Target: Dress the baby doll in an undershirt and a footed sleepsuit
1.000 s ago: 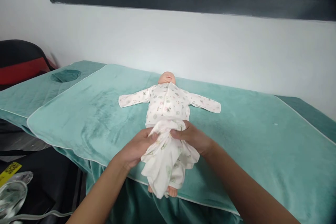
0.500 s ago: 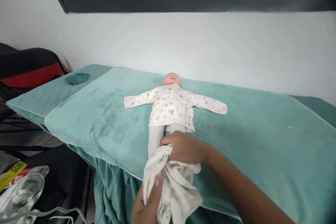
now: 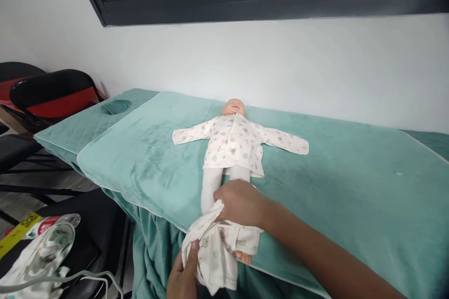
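A baby doll (image 3: 233, 142) lies on its back on the teal towel-covered table (image 3: 336, 182), arms spread, in a white printed top. Its pale legs are bare down to the knees. The white printed trousers (image 3: 213, 252) are bunched around the doll's lower legs at the near edge of the table. My right hand (image 3: 240, 203) is closed on the top of the bunched trousers. My left hand (image 3: 184, 275), low at the frame's bottom edge, grips the hanging end of the same trousers. One doll foot (image 3: 246, 258) shows below the cloth.
A face hole (image 3: 115, 106) sits at the table's left end. Black and red chairs (image 3: 52, 96) stand at the left. A clear plastic bag with a yellow label (image 3: 38, 238) lies on a black seat at lower left. A wall and a dark window frame rise behind.
The trousers have come down from the doll's waist to its lower legs, baring the legs. My left hand has dropped toward the frame's bottom edge. The camera has shifted left.
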`<state>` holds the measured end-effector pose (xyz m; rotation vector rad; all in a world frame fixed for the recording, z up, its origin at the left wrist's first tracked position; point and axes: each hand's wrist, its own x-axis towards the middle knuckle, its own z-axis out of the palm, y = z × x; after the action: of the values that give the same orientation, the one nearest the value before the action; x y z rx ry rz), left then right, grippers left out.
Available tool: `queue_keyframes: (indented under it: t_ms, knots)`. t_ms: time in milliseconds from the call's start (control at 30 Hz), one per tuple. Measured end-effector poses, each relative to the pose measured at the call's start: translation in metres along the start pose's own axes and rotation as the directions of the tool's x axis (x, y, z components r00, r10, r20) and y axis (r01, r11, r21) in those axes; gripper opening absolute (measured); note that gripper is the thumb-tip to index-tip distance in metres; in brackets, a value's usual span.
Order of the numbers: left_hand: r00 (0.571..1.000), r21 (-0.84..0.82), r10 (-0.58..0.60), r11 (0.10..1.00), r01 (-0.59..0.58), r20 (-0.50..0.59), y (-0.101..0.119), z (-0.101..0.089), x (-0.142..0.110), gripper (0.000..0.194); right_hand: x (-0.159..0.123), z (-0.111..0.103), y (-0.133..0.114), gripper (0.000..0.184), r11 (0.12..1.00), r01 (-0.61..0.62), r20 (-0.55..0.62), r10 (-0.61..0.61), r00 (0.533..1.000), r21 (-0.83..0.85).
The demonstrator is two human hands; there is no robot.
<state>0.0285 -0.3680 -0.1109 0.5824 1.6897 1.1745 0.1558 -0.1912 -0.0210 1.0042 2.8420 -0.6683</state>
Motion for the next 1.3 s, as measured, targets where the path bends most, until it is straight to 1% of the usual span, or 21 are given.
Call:
queue_keyframes:
  t_ms: [33, 100, 167, 200, 300, 400, 433, 500, 567, 667, 767, 867, 967, 1067, 1133, 1200, 1300]
  knots:
    - [0.999, -0.028, -0.030, 0.999, 0.030, -0.024, -0.001, 0.001, 0.004, 0.035, 0.000, 0.001, 0.000, 0.037, 1.000, 0.011, -0.011, -0.011, 1.000, -0.005]
    - [0.986, -0.098, -0.137, 0.987, 0.128, -0.097, 0.000, 0.006, 0.012, 0.035, -0.001, 0.002, -0.001, 0.035, 1.000, 0.021, -0.033, -0.021, 0.999, -0.008]
    - [0.982, -0.118, -0.163, 0.982, 0.151, -0.098, 0.002, 0.010, 0.022, 0.038, -0.002, 0.003, -0.001, 0.034, 1.000, 0.011, -0.046, -0.011, 0.999, -0.008]
    - [0.985, -0.120, -0.143, 0.984, 0.131, -0.092, 0.004, 0.011, 0.026, 0.040, -0.003, 0.003, -0.001, 0.033, 1.000, 0.003, -0.049, -0.004, 0.999, -0.006]
    - [0.996, -0.123, -0.061, 0.991, 0.051, -0.072, 0.009, 0.013, 0.035, 0.042, -0.006, 0.002, 0.001, 0.032, 0.998, -0.025, -0.070, 0.029, 0.997, 0.052]
    - [0.998, -0.146, -0.011, 0.989, 0.001, -0.066, 0.017, 0.012, 0.037, 0.048, -0.011, -0.001, 0.007, 0.030, 0.965, -0.025, -0.085, 0.049, 0.995, 0.262]
    - [0.999, -0.157, 0.007, 0.987, -0.014, -0.045, 0.020, 0.012, 0.038, 0.050, -0.013, -0.002, 0.010, 0.028, 0.939, -0.015, -0.086, 0.047, 0.995, 0.343]
    - [0.996, -0.179, 0.091, 0.980, -0.087, 0.019, 0.029, 0.011, 0.042, 0.049, -0.017, -0.002, 0.015, 0.023, 0.881, 0.008, -0.098, 0.044, 0.994, 0.474]
    - [0.973, -0.174, 0.212, 0.965, -0.195, 0.088, 0.041, 0.009, 0.050, 0.041, -0.021, -0.002, 0.017, 0.022, 0.826, 0.019, -0.117, 0.057, 0.991, 0.563]
    - [0.919, -0.102, 0.368, 0.929, -0.356, 0.144, 0.060, 0.006, 0.065, 0.026, -0.024, -0.002, 0.017, 0.025, 0.757, -0.007, -0.121, 0.114, 0.986, 0.654]
    - [0.872, 0.079, 0.467, 0.873, -0.480, 0.145, 0.076, 0.004, 0.078, 0.024, -0.025, -0.005, 0.013, 0.027, 0.717, -0.038, -0.103, 0.152, 0.983, 0.696]
    - [0.846, 0.211, 0.520, 0.819, -0.533, 0.119, 0.086, 0.008, 0.084, 0.024, -0.026, -0.009, 0.011, 0.032, 0.716, -0.064, -0.076, 0.161, 0.984, 0.695]
    - [0.857, 0.235, 0.511, 0.827, -0.510, 0.061, 0.087, 0.015, 0.082, 0.020, -0.026, -0.012, 0.011, 0.035, 0.725, -0.091, -0.033, 0.155, 0.987, 0.683]
    - [0.895, 0.217, 0.445, 0.870, -0.443, 0.043, 0.084, 0.018, 0.074, 0.020, -0.027, -0.011, 0.013, 0.033, 0.712, -0.094, -0.014, 0.145, 0.989, 0.696]
    - [0.919, 0.184, 0.388, 0.901, -0.393, 0.063, 0.080, 0.016, 0.068, 0.024, -0.026, -0.009, 0.013, 0.028, 0.698, -0.099, -0.029, 0.169, 0.985, 0.709]
    - [0.935, 0.126, 0.340, 0.928, -0.350, 0.100, 0.076, 0.012, 0.062, 0.028, -0.025, -0.007, 0.013, 0.023, 0.680, -0.105, -0.052, 0.206, 0.977, 0.726]
    - [0.937, 0.022, 0.267, 0.960, -0.279, 0.225, 0.069, 0.004, 0.054, 0.031, -0.023, -0.002, 0.012, 0.019, 0.647, -0.106, -0.075, 0.245, 0.967, 0.755]
